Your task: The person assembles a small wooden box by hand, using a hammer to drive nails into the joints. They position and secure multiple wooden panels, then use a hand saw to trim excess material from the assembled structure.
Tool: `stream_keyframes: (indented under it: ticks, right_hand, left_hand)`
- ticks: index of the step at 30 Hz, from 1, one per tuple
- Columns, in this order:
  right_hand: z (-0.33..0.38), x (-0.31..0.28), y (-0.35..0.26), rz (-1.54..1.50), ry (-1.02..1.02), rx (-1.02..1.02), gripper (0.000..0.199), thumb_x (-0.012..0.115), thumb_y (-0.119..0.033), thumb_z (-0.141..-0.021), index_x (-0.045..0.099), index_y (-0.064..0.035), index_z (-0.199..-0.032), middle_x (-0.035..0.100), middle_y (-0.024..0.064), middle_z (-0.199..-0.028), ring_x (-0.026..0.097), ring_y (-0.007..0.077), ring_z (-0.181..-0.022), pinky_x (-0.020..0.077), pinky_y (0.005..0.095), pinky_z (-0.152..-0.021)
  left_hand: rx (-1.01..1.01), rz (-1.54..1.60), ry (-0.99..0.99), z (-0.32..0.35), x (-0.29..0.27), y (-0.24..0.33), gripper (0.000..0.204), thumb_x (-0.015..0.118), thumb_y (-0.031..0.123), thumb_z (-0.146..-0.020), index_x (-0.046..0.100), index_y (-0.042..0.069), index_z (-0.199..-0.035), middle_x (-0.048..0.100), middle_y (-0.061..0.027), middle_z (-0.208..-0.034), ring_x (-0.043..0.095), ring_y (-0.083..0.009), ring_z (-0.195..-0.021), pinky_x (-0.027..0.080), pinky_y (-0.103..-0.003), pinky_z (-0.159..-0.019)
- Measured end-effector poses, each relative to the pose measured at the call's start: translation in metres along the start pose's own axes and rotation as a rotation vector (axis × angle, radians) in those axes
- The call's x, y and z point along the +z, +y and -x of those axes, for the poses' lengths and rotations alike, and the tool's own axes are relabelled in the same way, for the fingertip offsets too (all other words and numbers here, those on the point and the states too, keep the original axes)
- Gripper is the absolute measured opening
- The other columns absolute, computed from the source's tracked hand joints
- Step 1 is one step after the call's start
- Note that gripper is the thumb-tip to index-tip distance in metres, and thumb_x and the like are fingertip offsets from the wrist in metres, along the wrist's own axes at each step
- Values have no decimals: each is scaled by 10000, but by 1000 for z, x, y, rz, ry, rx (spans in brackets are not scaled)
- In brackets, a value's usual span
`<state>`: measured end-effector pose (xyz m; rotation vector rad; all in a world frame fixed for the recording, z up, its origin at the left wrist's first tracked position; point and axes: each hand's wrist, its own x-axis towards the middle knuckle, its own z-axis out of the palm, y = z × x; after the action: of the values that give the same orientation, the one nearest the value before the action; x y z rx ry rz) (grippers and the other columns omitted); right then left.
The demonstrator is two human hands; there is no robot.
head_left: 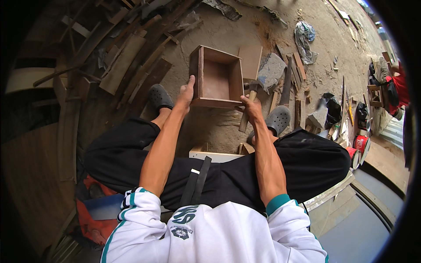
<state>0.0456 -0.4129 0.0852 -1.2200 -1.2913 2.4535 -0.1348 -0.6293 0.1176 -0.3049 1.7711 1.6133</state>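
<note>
Head view: box (218, 81) above littered ground (324, 76).

Arms (164, 147) outstretched, left hand (186, 94) gripping (thumb (192, 80) up), right hand (251, 107) curled

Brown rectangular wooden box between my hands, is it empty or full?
Empty: the open side of the brown rectangular wooden box faces the camera, showing bare inside surfaces.
</note>
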Motion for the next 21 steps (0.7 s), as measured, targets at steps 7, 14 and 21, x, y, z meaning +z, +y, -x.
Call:
stream_keyframes:
  ticks: [7,14,21]
  right_hand:
    - [15,1,-16,7,30,-39,271,712,-138,-831,507,-54,-986,509,52,-898,592,193,-805,611,386,-672]
    - [44,11,-60,130,45,-157,310,710,-80,-805,482,-34,-1009,525,65,-877,610,182,-745,595,330,-593]
    - [70,45,-88,294,2,-266,279,682,-64,-802,491,-30,-1003,537,50,-851,598,144,-701,550,295,-545]
  left_hand:
    - [6,-161,-20,23,5,21,829,528,678,-870,564,-101,-1154,620,-155,-1110,575,-241,-1040,453,-326,-906]
    - [-368,471,-669,51,-16,45,1036,214,829,-843,441,-17,-1395,495,-195,-1396,470,-304,-1274,321,-429,-1098]
    - [-33,1207,-1155,28,44,-18,742,325,665,-930,371,153,-1464,463,-104,-1421,413,-291,-1319,299,-516,-1101]
